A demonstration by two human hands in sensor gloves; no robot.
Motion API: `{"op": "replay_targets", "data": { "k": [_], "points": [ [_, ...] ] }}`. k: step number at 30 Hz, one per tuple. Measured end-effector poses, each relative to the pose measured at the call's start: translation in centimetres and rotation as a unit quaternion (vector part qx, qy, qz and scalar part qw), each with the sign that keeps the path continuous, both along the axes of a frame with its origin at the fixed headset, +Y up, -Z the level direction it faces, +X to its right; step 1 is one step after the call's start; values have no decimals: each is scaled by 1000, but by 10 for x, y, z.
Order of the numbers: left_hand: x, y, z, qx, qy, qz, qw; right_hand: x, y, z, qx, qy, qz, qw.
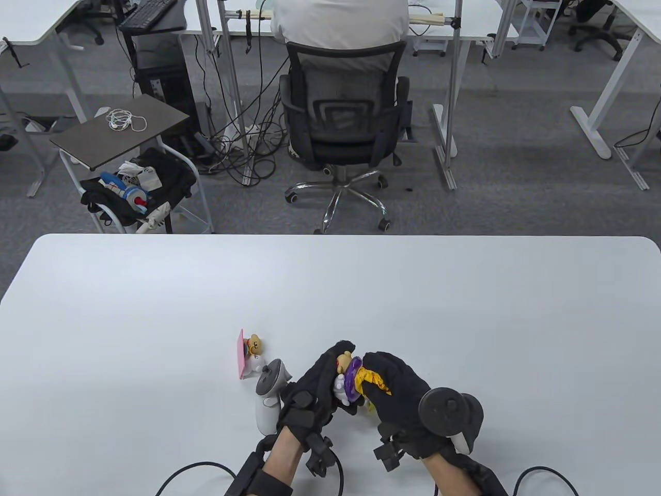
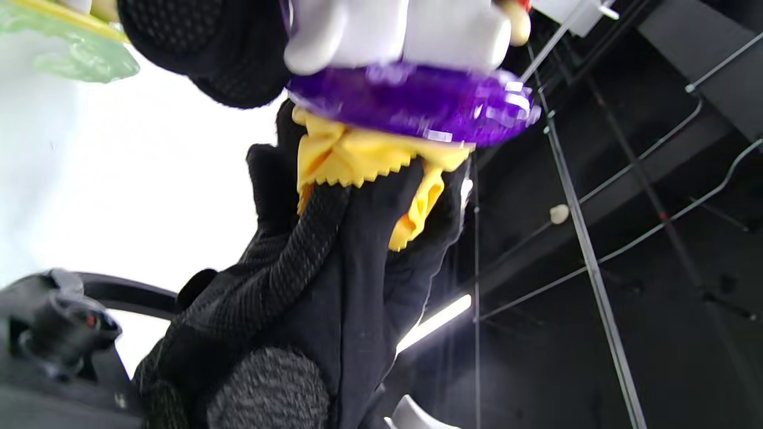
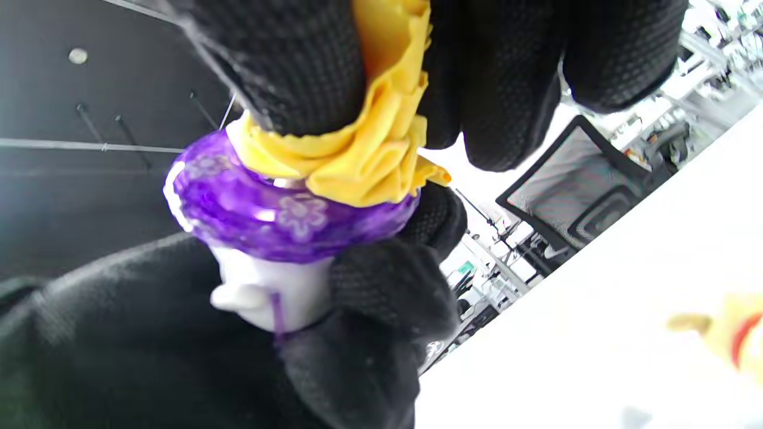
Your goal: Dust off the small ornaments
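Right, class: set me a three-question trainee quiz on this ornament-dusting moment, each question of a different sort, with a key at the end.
1. True or false: the left hand holds the ornament with the purple base lifted off the table.
2. Multiple choice: the yellow cloth in the right hand is pressed against the ornament's A) bear head, B) purple base, C) white body.
3. Fill in: the second ornament, with the pink base, lies on the table to the ______ of both hands in the table view.

Key: 1 true; 2 B; 3 left.
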State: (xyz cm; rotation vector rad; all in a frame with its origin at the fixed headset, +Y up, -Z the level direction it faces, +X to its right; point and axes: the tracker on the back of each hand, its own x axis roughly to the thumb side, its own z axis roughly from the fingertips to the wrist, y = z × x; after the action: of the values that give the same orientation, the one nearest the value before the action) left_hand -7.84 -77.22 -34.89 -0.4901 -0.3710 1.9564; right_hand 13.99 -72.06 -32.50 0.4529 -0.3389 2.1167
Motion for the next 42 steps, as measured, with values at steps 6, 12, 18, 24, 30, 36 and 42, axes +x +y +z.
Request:
{"op": "replay_targets", "data": {
  "k": [6, 12, 18, 24, 30, 36, 42],
  "points": [
    [1, -7, 3, -57, -8, 18, 998, -2, 4, 6, 17, 28, -58, 998],
    [8, -18, 5, -72, -71, -10, 995, -6, 9, 10, 39, 31, -6, 999],
    [2, -13, 1, -47, -30, 16, 998, -7, 15, 16, 92, 2, 33, 995],
    [-5, -5, 1, 1, 24, -111, 994, -24, 25, 32, 144, 22, 110, 983],
    [-2, -1, 2, 21, 19, -170, 985, -17, 26, 25, 161, -26, 148, 975],
    [-4, -3, 0, 12, 18, -150, 988, -9, 29, 24, 158, -1, 99, 982],
    [-5, -5, 2, 16, 18, -153, 988, -31, 30, 37, 190, 17, 179, 965]
  ]
}}
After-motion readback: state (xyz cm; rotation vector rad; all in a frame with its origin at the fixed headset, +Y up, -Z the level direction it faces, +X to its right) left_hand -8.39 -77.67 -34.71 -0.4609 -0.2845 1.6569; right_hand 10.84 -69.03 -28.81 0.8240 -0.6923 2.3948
